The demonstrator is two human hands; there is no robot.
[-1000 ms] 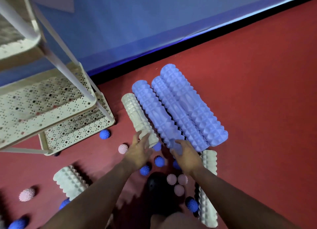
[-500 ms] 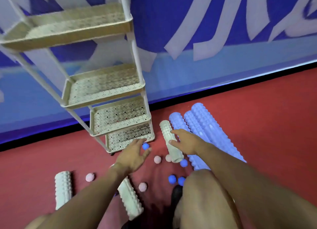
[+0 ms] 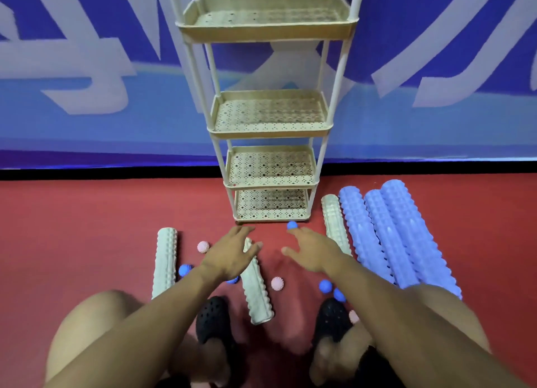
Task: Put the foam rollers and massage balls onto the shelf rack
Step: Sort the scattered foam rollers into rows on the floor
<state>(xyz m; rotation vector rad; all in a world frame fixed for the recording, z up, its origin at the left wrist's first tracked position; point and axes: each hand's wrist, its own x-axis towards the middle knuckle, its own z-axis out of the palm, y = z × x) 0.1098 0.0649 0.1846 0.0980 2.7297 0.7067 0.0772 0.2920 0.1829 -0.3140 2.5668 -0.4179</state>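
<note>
A person is crouching on the red floor (image 3: pixel 87 227) in front of a cream shelf rack (image 3: pixel 268 117). All four of its shelves are bare. Both hands are reaching out low over the floor. The left hand (image 3: pixel 231 255) is hanging over the top end of a cream foam roller (image 3: pixel 257 289), fingers loosely spread and holding nothing. The right hand (image 3: pixel 312 252) is open too, fingers spread, with a small blue massage ball (image 3: pixel 292 225) lying just past its fingertips, near the rack's bottom shelf. Another cream roller (image 3: pixel 335 223) is lying just beside that hand, next to three long blue foam rollers (image 3: pixel 386 236). A third cream roller (image 3: pixel 165 261) is lying to the left. Pink balls (image 3: pixel 277 283) and blue balls (image 3: pixel 325 286) are sitting scattered near the black shoes (image 3: pixel 210 318).
</note>
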